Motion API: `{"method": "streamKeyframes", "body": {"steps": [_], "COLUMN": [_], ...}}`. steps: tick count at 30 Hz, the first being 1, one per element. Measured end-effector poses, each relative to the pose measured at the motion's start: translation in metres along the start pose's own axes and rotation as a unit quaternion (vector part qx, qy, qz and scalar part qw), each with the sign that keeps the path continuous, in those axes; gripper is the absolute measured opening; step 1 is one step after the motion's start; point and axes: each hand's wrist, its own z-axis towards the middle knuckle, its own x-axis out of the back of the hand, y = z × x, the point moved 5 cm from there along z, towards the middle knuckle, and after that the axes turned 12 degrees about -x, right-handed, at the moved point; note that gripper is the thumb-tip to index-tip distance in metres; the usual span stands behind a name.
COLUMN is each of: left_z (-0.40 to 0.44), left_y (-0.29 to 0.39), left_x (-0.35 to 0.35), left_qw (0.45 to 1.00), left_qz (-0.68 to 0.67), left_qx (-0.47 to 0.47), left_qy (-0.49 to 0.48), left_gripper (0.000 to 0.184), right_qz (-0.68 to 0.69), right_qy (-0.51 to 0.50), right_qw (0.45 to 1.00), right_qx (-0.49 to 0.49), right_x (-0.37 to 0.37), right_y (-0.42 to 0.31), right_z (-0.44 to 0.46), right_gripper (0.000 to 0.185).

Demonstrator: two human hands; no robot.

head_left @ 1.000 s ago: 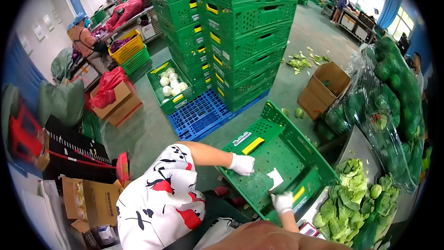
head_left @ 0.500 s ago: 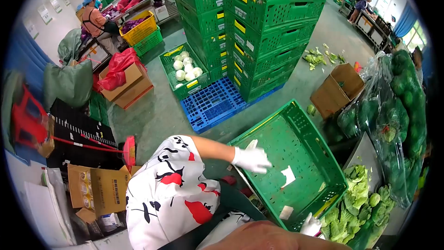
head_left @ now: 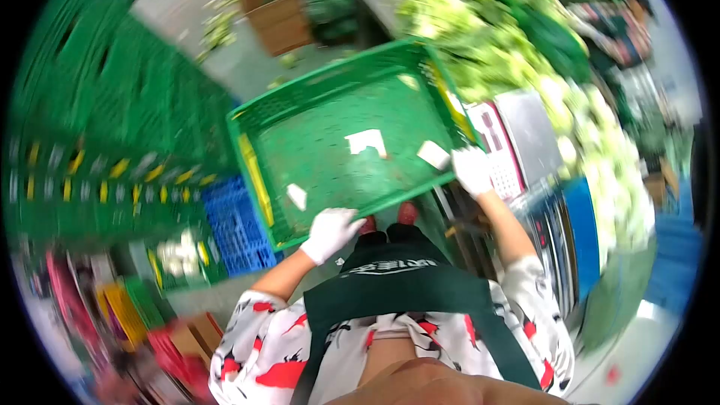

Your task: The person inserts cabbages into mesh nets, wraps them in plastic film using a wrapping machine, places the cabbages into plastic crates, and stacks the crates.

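Observation:
A large shallow green plastic crate (head_left: pixel 247 114) is in front of me, with yellow handles at its two ends. Scraps of white paper (head_left: pixel 365 142) lie on its floor. My left hand (head_left: pixel 330 235), in a white glove, is closed on the near rim toward its left end. At the near right corner, my right hand (head_left: pixel 472 171), gloved too, grips the rim; its fingers are partly hidden. Whether anything supports the crate from below cannot be seen.
A scale (head_left: pixel 529 135) stands to the right, beside piled leafy green vegetables (head_left: pixel 495 56). Tall stacked green crates (head_left: pixel 112 67) rise on the left near a blue pallet (head_left: pixel 238 221). A cardboard box (head_left: pixel 276 11) sits on the floor ahead. Another person (head_left: pixel 619 30) is at far right.
My view has swung right, bringing the scale and vegetable pile into sight. My left hand has gone from spread over the crate's inside to its near rim. My right hand is still at the rim.

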Motion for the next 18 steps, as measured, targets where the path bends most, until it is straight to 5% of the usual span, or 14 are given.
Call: {"method": "streamKeyframes", "body": {"steps": [1,2,3,5,7,9,14,15,18], "left_z": [0.0,-0.004,-0.004,-0.002,-0.005,0.004,0.079,0.096,0.148], "left_y": [0.001,-0.003,-0.001,0.002,-0.006,0.018,0.1,0.118,0.189], "left_x": [-0.002,-0.009,-0.008,-0.013,-0.021,-0.011,-0.018,-0.029,-0.074], "left_qw": [1.0,0.999,0.999,0.999,0.997,0.996,0.992,0.989,0.978], "left_qz": [0.017,0.033,0.036,0.035,0.018,0.077,0.011,-0.005,-0.067], "left_qx": [-0.013,-0.029,-0.03,-0.03,0.025,-0.034,-0.101,-0.128,-0.197], "left_qy": [-0.008,0.013,0.013,0.003,-0.076,-0.007,0.068,0.073,0.029], "left_gripper": [0.034,0.034,0.032,0.033,0.047,0.061,0.065,0.063,0.06], "right_qz": [-0.014,0.057,0.211,0.277,0.291,0.282,0.382,0.378,0.405], "right_qy": [0.033,0.194,0.192,0.175,0.193,0.272,0.108,0.144,0.043], "right_qw": [0.999,0.977,0.957,0.941,0.93,0.917,0.877,0.873,0.852], "right_qx": [0.003,0.069,-0.047,-0.083,-0.112,-0.078,-0.272,-0.271,-0.328], "right_x": [-0.011,-0.004,0.02,0.053,0.047,0.06,0.013,0.015,0.008], "right_y": [0.004,0.005,0.005,0.001,0.002,0.0,0.05,0.062,0.099], "right_z": [0.0,-0.01,-0.013,-0.035,-0.072,-0.121,-0.224,-0.244,-0.302], "right_gripper": [0.017,0.021,0.024,0.033,0.019,0.021,0.025,0.019,0.027]}}
